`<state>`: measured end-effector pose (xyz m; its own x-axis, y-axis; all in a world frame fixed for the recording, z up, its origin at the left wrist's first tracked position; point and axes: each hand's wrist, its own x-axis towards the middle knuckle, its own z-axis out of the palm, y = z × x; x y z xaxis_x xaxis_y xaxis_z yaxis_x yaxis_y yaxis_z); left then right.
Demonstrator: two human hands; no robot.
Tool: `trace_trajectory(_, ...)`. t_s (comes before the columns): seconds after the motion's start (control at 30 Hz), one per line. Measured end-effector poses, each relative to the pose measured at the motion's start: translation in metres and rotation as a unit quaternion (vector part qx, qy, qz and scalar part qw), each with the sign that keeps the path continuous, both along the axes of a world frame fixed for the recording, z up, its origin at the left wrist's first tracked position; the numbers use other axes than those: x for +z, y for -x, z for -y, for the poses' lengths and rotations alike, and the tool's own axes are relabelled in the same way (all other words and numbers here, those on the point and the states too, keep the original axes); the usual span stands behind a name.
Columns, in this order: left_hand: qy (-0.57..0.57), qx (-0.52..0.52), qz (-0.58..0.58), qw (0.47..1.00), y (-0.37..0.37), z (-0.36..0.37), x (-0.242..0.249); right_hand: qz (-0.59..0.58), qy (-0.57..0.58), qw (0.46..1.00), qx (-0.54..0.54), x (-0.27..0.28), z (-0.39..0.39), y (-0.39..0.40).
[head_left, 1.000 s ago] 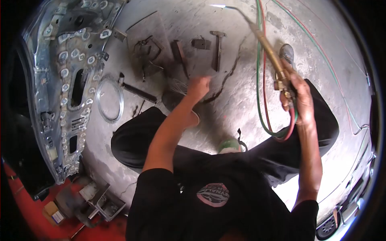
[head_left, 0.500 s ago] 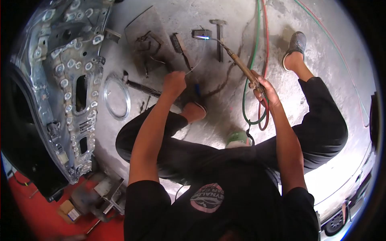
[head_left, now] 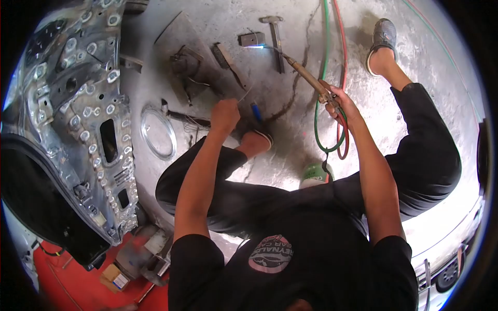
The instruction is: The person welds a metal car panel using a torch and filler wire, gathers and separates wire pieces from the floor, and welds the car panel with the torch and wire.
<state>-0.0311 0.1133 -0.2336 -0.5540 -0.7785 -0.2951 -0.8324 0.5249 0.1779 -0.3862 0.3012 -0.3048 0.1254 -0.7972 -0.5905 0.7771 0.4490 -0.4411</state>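
My right hand is wrapped round the valve end of a lit gas torch. Its thin bent tip points left, and a small blue-white flame burns just by the near edge of a small metal block on the floor. My left hand is closed on a thin wire, which sticks out up and to the right, apart from the flame. A hammer lies beside the block, its handle close to the torch tip. Left of that is a wire brush.
Metal brackets lie on a flat plate. A wire coil, a second hammer and a blue-handled tool are near my left foot. Green and red hoses loop by my right hand. A welded car panel stands left.
The whole view has shifted, with the car panel lower and the floor tools higher. The flame sits nearer the block's close edge. Both hands keep their holds on the torch and wire.
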Motion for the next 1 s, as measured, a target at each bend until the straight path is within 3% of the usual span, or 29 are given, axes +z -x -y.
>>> trace_trajectory(0.1, -0.04, 0.017, 0.022, 0.999, 0.004, 0.0, 0.008, 0.006, -0.008, 1.0, -0.009, 0.001, 0.003, -0.002)
trace_trajectory(0.3, 0.014, -0.01, 0.004, 1.0, -0.006, -0.002, -0.007, -0.001, 0.0, 1.0, 0.001, 0.005, 0.008, -0.005)
trace_trajectory(1.0, 0.009, -0.021, -0.005, 1.0, -0.005, 0.001, -0.016, -0.025, 0.002, 1.0, 0.012, 0.006, 0.013, -0.007)
